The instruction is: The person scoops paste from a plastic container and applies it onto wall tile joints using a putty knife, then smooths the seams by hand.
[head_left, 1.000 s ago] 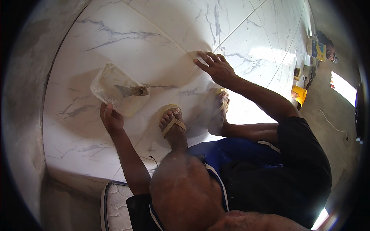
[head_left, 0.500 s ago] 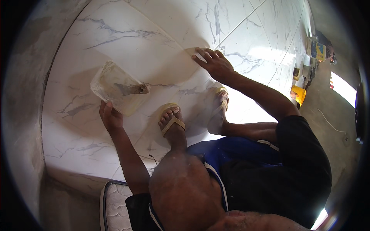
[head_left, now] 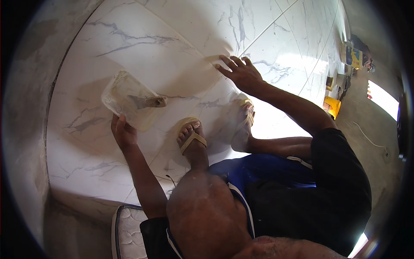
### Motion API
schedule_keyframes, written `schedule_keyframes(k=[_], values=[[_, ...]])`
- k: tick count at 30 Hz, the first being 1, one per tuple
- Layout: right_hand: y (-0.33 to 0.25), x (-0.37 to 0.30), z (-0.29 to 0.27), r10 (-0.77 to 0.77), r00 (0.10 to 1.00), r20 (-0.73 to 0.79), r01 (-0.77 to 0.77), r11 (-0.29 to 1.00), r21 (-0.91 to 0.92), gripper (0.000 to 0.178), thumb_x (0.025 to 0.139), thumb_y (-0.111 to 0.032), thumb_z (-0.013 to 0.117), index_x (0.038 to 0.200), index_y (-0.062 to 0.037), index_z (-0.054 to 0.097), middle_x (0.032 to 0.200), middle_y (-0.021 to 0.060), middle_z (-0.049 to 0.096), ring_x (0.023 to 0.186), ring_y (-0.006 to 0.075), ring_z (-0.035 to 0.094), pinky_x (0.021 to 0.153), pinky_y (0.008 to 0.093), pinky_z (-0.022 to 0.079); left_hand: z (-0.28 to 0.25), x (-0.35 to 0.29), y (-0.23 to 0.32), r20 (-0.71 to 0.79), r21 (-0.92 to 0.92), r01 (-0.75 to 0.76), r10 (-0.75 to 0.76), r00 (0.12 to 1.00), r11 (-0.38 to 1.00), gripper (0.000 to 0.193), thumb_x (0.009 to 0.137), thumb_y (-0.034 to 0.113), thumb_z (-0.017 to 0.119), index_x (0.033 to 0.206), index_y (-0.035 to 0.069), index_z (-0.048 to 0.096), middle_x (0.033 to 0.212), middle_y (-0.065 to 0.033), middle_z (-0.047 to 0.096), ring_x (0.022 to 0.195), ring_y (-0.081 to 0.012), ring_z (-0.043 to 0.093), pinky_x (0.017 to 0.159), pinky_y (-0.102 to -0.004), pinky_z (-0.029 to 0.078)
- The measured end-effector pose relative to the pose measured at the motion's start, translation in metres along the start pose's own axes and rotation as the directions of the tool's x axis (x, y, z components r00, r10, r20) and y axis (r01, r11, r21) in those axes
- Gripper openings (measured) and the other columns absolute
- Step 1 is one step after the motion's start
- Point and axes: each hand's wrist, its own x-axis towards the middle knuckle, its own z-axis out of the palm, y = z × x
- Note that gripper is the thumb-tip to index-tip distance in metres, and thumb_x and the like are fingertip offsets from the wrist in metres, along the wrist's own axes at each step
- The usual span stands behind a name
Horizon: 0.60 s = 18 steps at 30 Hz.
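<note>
My left hand (head_left: 124,131) grips the near edge of a pale translucent plastic tub (head_left: 118,97), its inside smeared with whitish residue. The thumb lies over the rim while the other fingers go behind it. Inside the tub rests a putty knife (head_left: 157,101), its stubby, dirty handle toward the right rim. Out to the right, my right hand (head_left: 241,75) holds nothing, its fingers spread above the white marbled tile floor (head_left: 142,43), close to where grout lines meet. Whether its fingertips touch the tile, I cannot tell.
My sandalled feet (head_left: 192,137) stand on the tiles between my hands. A grey wall (head_left: 30,86) borders the left. At far right are a yellow container (head_left: 332,105), a box (head_left: 353,57) and a thin cable (head_left: 368,138). A quilted mattress corner (head_left: 131,233) lies at lower left.
My right hand's fingers have spread slightly and shifted a little. The left hand and the tub stay almost where they were.
</note>
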Motion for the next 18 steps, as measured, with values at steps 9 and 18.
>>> schedule_keyframes(k=[9, 18], values=[[-0.006, 0.029, -0.006, 0.029, 0.996, -0.084, -0.025, 0.999, 0.041, 0.057, 0.096, -0.007, 0.053, 0.152, -0.015, 0.043, 0.16, 0.0134, 0.037, 0.138, 0.032, 0.045, 0.107, 0.0499, 0.042, -0.001, 0.003, -0.001, 0.009, 0.003, 0.0, 0.0, 1.0, 1.0, 0.062, 0.09, 0.014, 0.064, 0.143, -0.011, 0.044, 0.138, -0.0189, 0.058, 0.127, -0.0283, 0.058, 0.109, -0.0402, 0.047], [-0.001, 0.013, -0.001, -0.011, 0.999, -0.037, 0.016, 0.991, 0.134, 0.061, 0.093, -0.004, 0.056, 0.152, -0.0139, 0.042, 0.159, 0.0159, 0.036, 0.143, 0.0327, 0.042, 0.108, 0.0508, 0.043, -0.004, 0.001, 0.002, 0.019, 0.028, 0.011, -0.011, 1.0, 1.0, 0.066, 0.09, 0.018, 0.066, 0.145, -0.011, 0.043, 0.138, -0.0187, 0.058, 0.128, -0.0285, 0.058, 0.11, -0.0407, 0.046]])
